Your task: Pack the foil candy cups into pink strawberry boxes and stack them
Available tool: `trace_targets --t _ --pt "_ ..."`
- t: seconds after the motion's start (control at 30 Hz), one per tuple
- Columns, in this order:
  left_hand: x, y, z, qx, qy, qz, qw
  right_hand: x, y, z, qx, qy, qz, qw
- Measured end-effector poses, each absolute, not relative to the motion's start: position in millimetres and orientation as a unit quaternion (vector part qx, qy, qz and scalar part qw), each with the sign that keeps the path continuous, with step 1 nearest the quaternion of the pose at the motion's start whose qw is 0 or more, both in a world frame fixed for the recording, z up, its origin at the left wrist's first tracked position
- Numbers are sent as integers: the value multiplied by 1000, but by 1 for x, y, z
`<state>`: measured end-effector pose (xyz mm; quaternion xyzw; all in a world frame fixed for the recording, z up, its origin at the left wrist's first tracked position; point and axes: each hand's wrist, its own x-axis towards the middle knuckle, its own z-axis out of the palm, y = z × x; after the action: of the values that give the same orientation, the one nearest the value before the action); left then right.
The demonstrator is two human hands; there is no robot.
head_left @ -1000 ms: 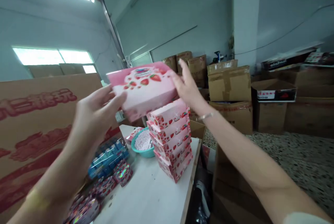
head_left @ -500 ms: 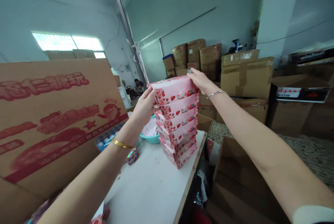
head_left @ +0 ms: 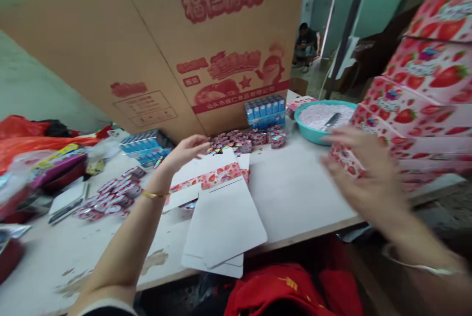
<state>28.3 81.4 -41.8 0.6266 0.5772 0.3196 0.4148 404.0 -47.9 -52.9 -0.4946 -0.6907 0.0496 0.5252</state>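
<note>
My left hand (head_left: 190, 151), a gold bangle on its wrist, is open with fingers stretched out. It hovers over white cardboard sheets (head_left: 230, 222) with a strawberry-print band, close to a heap of small pink-and-purple packs (head_left: 236, 141). My right hand (head_left: 372, 178) is smeared by motion. Between its thumb and fingers shows a small strawberry-print pack (head_left: 345, 159), which it appears to grip. Just right of that hand rises the tall stack of strawberry-print boxes (head_left: 416, 90), leaning in view.
A large brown carton (head_left: 155, 50) stands behind the table (head_left: 295, 193). Near it are a teal bowl (head_left: 311, 131) of pale pieces, blue packs (head_left: 265, 112) and another pile of small packs (head_left: 114, 195). A person (head_left: 306, 45) sits far back.
Both hands have let go of the box stack. The view has swung left and down to the table. My left hand is over the sheets; my right has a small pack.
</note>
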Motion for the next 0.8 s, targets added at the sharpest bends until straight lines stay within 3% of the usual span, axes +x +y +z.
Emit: trace_targets --t 0.17,0.33,0.43,0.53,0.63,0.73,0.8 --pt "-83 83 -117 516 785 232 251 285 9 -138 -471 -773 147 400" --pt "-101 78 -156 451 831 239 219 205 44 -195 -513 -806 231 187" --pt "-103 71 -161 441 817 292 230 194 43 -209 -532 -797 252 136" --pt "-110 63 -144 446 780 353 261 199 48 -201 -535 -771 303 165" --pt "-111 55 -109 456 677 466 341 202 59 -165 -542 -705 368 273" --pt "-80 51 -74 437 532 592 420 196 60 -112 -456 -673 463 354" --pt "-41 48 -58 442 497 606 436 190 49 -81 -373 -680 512 370"
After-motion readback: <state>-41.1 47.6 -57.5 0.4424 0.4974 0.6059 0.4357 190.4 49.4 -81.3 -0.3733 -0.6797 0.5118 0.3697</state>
